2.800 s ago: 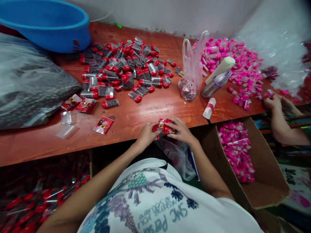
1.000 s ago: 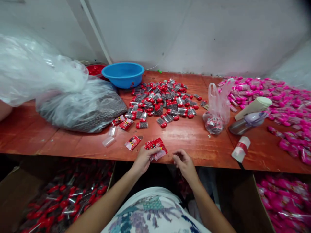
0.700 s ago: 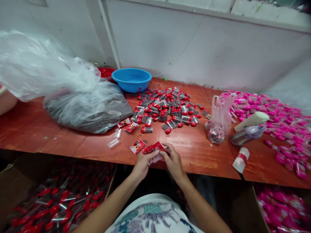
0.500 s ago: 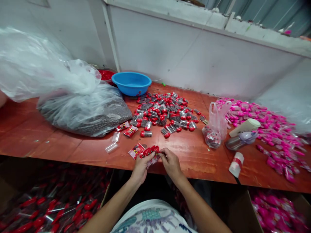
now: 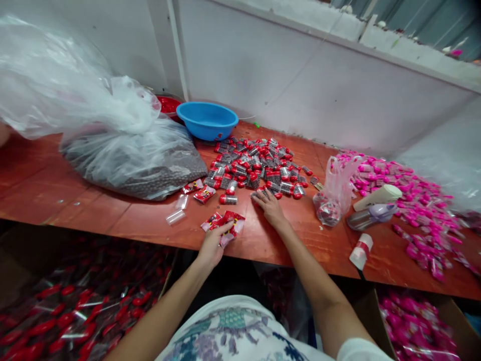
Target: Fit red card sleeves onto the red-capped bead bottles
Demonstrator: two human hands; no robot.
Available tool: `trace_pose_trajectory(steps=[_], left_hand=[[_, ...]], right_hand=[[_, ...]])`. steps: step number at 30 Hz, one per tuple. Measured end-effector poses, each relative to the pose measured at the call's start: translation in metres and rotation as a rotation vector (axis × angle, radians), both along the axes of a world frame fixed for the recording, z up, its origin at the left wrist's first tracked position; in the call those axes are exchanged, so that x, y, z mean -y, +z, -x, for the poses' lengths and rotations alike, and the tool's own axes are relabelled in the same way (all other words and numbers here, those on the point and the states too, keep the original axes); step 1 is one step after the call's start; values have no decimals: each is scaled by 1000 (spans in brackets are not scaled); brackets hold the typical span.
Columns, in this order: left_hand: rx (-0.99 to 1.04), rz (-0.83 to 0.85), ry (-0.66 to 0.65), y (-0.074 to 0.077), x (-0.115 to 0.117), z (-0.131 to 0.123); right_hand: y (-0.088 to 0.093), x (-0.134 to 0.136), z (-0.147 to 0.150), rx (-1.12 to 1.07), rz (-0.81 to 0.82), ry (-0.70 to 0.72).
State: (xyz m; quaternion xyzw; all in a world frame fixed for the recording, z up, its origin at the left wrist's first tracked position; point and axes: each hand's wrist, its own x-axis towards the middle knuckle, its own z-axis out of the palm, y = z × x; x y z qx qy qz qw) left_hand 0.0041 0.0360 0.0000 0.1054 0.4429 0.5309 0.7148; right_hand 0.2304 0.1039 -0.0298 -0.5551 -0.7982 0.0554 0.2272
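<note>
The left hand [image 5: 211, 246] pinches red packets [image 5: 233, 223] above the table [image 5: 296, 238], near its front edge; the right hand [image 5: 271, 209] meets the tube pile's [image 5: 259, 163] near side, its grip indeterminable.

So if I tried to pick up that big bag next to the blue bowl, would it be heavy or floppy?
Probably heavy: the big bag seems full of small dark bits and spreads wide on the table. Likely floppy too, since its see-through plastic is all crumpled. And I doubt it would roll if pushed; its bottom looks broad and slumped.
</note>
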Motion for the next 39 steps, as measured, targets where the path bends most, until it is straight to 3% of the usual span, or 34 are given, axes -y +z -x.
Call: trace_pose_trajectory(steps=[5,9,14,19,22,25,36,39], left_hand=[[28,79,-16,-1,0,1],[73,103,-17,-6,-1,-3],[101,99,-7,-10,1,-7],[67,94,13,-9,5,-11],[15,72,17,-7,9,-14],[-23,21,24,-5,14,-18],[-200,-175,80,5,24,-21],[-218,-193,62,9,26,-22]], right_hand=[[-4,18,3,178,23,220],[-7,51,14,61,44,174],[-6,90,26,-350,97,12],[11,122,55,-948,312,-158],[19,128,70,-1124,374,-252],[20,127,75,-1162,349,-320],[23,136,81,-1170,209,-346],[23,135,81,-1221,249,-349]])
